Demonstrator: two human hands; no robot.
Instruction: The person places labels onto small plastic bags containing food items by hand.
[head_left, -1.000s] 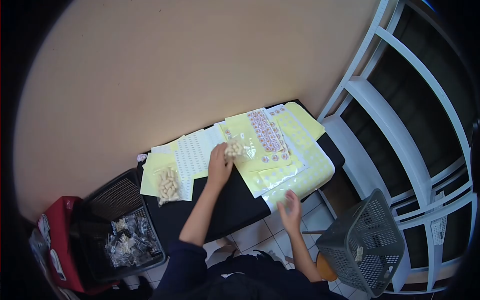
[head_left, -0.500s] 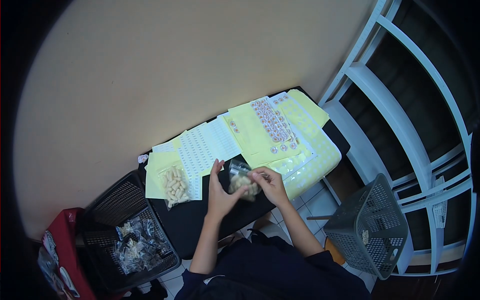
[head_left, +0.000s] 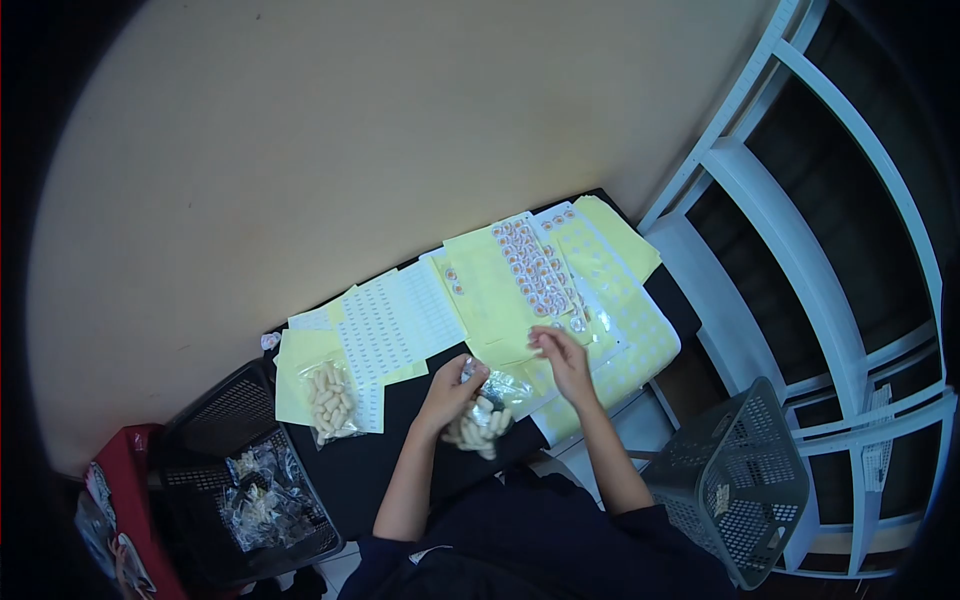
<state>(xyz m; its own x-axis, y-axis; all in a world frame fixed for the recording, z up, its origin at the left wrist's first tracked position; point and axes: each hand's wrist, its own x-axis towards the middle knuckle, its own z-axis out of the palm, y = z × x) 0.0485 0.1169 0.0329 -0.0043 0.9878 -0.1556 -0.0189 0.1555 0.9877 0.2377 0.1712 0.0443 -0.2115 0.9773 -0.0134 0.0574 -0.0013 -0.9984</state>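
Note:
My left hand point(head_left: 453, 397) pinches the top edge of a clear plastic bag point(head_left: 480, 428) filled with pale, capsule-shaped pieces. The bag hangs tilted over the table's front edge. My right hand point(head_left: 567, 368) is apart from the bag, just above the yellow sheets, with its fingers bent and slightly apart; nothing shows in them. Beyond it lies a sheet of round orange-and-white stickers point(head_left: 530, 265). A second filled bag point(head_left: 331, 400) lies at the table's left end, on yellow paper and partly on the black surface.
White sheets of small printed labels point(head_left: 380, 325) lie left of the yellow sheets point(head_left: 480, 295). A black basket point(head_left: 315, 497) with several bagged items stands at lower left, beside a red object point(head_left: 135, 490). At right are a grey basket point(head_left: 755, 480) and a white rack point(head_left: 770, 205).
My right hand has let go of the bag and moved up and right towards the sticker sheets. My left hand now grips the bag's top, and the bag has swung lower.

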